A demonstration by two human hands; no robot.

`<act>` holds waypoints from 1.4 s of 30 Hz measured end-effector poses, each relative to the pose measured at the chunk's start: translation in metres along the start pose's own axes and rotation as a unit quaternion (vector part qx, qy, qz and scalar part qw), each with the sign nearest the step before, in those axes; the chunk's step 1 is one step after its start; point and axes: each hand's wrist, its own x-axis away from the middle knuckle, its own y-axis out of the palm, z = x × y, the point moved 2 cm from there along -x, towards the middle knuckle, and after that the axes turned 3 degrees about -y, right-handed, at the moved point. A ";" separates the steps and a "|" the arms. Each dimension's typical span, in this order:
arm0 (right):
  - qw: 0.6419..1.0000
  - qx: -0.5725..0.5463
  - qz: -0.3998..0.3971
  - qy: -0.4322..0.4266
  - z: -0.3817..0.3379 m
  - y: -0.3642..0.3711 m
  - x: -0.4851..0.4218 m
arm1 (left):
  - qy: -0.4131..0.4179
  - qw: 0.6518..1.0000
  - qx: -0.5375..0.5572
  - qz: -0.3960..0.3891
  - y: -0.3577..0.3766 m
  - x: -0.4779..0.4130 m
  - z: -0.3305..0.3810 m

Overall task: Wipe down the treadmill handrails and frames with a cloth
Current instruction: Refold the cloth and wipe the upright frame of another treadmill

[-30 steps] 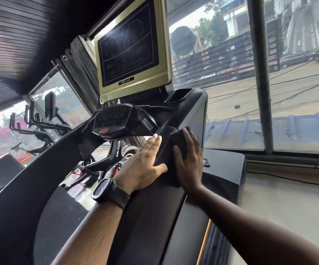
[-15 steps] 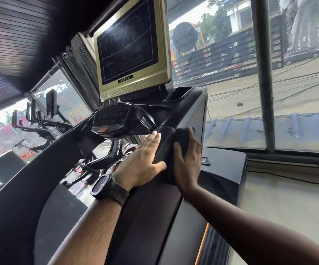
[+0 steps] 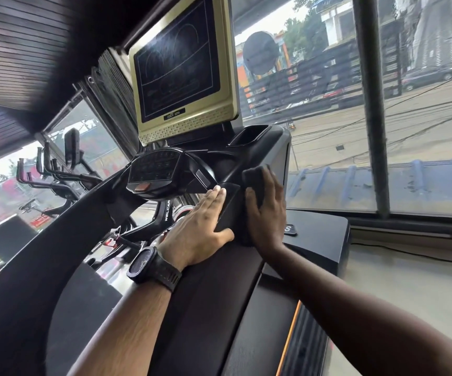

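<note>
Treadmill handrail point(image 3: 205, 289), broad, black and sloping up toward the console point(image 3: 162, 172), fills the head view, with both hands pressed to its upper end. The left hand point(image 3: 197, 232) lies flat on the rail's inner side, fingers straight and together, thumb spread across the top, gripping nothing; a black watch point(image 3: 151, 264) sits on that wrist. The right hand point(image 3: 266, 213) presses a dark cloth point(image 3: 254, 177) against the rail's outer side, fingers spread over it. A gold-framed screen point(image 3: 181, 69) stands above.
</note>
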 end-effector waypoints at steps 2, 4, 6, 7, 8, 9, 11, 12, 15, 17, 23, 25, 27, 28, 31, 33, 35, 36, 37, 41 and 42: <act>0.992 -0.027 0.006 0.121 0.001 0.004 -0.001 | -0.002 1.000 0.003 -0.002 0.001 -0.002 -0.001; 0.994 -0.015 -0.008 0.107 -0.009 0.002 0.014 | 0.002 1.000 0.002 0.001 0.002 -0.005 0.000; 1.000 -0.008 -0.017 0.007 -0.016 -0.002 0.020 | 0.004 1.000 -0.004 0.007 0.000 -0.009 0.002; 0.999 0.002 -0.019 -0.032 -0.015 -0.003 0.015 | 0.003 1.000 -0.005 0.008 0.000 -0.011 0.003; 0.998 0.013 -0.019 -0.056 -0.011 -0.002 0.007 | 0.002 1.000 -0.005 0.007 -0.001 -0.012 0.004; 0.998 0.015 -0.014 -0.051 -0.005 -0.001 -0.001 | 0.002 1.000 -0.004 0.005 -0.001 -0.013 0.005; 0.999 -0.016 0.007 0.038 0.006 0.002 -0.009 | 0.001 1.000 0.001 0.001 0.000 -0.014 0.004; 0.996 -0.028 0.009 0.085 0.006 0.003 -0.007 | 0.000 1.000 0.003 -0.001 0.000 -0.015 0.003; 1.000 0.004 -0.015 -0.008 -0.005 0.002 0.005 | 0.005 1.000 0.003 0.007 -0.001 -0.020 0.006; 0.989 0.050 -0.028 -0.136 -0.004 -0.001 -0.003 | 0.012 1.000 0.000 0.017 -0.003 -0.025 0.010; 0.998 -0.024 0.002 0.064 0.014 0.001 -0.014 | 0.009 1.000 -0.002 0.002 -0.002 -0.033 0.011; 1.000 -0.001 -0.015 -0.009 0.010 0.001 -0.003 | 0.009 1.000 -0.004 0.007 -0.002 -0.037 0.011; 0.996 0.025 -0.023 -0.087 0.011 -0.001 -0.010 | 0.009 1.000 0.000 0.010 -0.001 -0.042 0.013; 0.995 0.034 -0.017 -0.094 0.014 -0.001 -0.018 | 0.009 1.000 0.000 0.008 -0.001 -0.043 0.014; 0.999 -0.005 0.006 0.032 0.021 0.002 -0.036 | 0.011 1.000 -0.006 0.007 -0.003 -0.042 0.016; 0.997 -0.015 0.003 0.070 0.018 0.002 -0.031 | 0.010 1.000 -0.008 0.006 -0.003 -0.043 0.017; 1.000 0.003 -0.009 -0.015 0.012 0.000 -0.023 | 0.008 1.000 -0.002 0.010 -0.002 -0.047 0.016; 0.998 0.014 -0.017 -0.062 0.011 -0.001 -0.023 | 0.007 1.000 0.002 0.012 -0.002 -0.049 0.016; 0.995 0.028 -0.023 -0.094 0.013 -0.001 -0.027 | 0.006 1.000 0.005 0.011 -0.002 -0.051 0.017; 1.000 0.007 0.003 -0.002 0.027 0.001 -0.049 | 0.003 1.000 -0.015 0.008 -0.004 -0.053 0.018; 0.998 -0.012 0.005 0.054 0.028 0.001 -0.048 | 0.003 1.000 -0.018 0.007 -0.004 -0.053 0.019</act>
